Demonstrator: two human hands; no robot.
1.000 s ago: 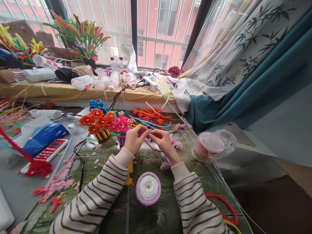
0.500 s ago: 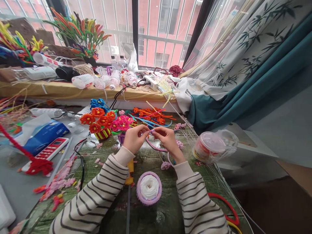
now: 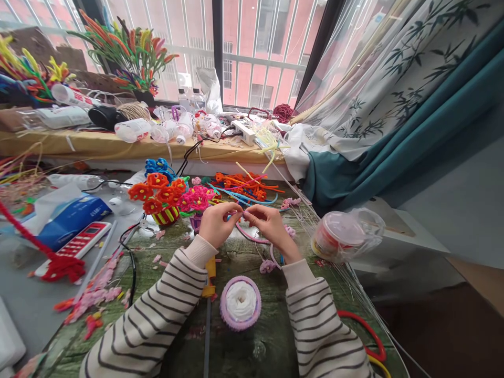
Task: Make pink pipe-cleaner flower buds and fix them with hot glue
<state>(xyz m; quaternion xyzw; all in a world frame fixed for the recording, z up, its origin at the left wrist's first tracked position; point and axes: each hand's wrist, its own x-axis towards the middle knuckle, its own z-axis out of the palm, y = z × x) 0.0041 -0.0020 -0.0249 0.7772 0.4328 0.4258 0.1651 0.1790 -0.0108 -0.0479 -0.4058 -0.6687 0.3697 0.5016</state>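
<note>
My left hand (image 3: 216, 223) and my right hand (image 3: 268, 224) meet over the green table (image 3: 252, 346), fingertips pinched together on a thin pink pipe cleaner (image 3: 252, 239) that loops down between them. Both fists are closed. Just behind the left hand stand small pots of orange pipe-cleaner flowers (image 3: 159, 197) and pink pipe-cleaner flowers (image 3: 197, 200). A purple-rimmed cup with white filling (image 3: 240, 303) sits below my hands, between my striped sleeves. A small pink flower (image 3: 266, 266) lies near the right wrist.
Loose orange and blue pipe cleaners (image 3: 246, 189) lie behind the hands. A bagged plastic tub (image 3: 342, 236) stands at the right, thin wires (image 3: 354, 283) beside it. A red calculator (image 3: 79, 244), blue packet (image 3: 73, 218) and red cord (image 3: 55, 265) lie left. The cluttered windowsill (image 3: 118, 149) runs behind.
Both hands stay pinched on the pink pipe cleaner and have shifted slightly. The view has tilted a little.
</note>
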